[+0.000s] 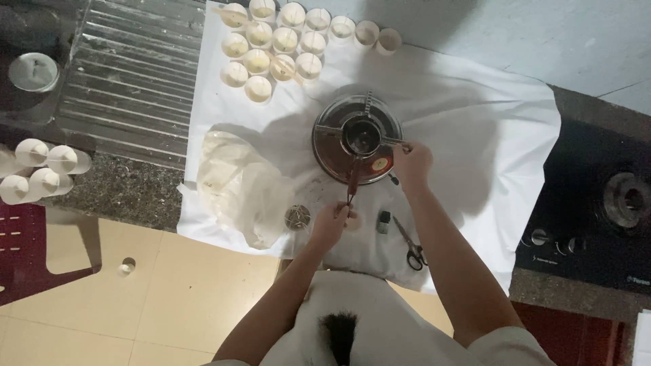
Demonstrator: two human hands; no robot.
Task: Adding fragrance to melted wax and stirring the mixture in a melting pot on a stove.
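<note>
I see a big white cloth (475, 129) spread over the counter (122, 183). On the right sits a black gas stove (597, 210). A crumpled plastic bag (237, 183) lies on the cloth at the left. In the middle stands a small round burner (339, 152) with a little dark pot (361, 137) on top. Many small cups of pale wax (271, 47) sit close together at the far end of the cloth. My right hand (412, 165) touches the burner's right edge, fingers pinched on a thin metal arm there. My left hand (331, 222) is below the burner, fingers closed on the end of the pot's reddish handle (353, 177). Scissors (411, 245) lie near my right wrist.
</note>
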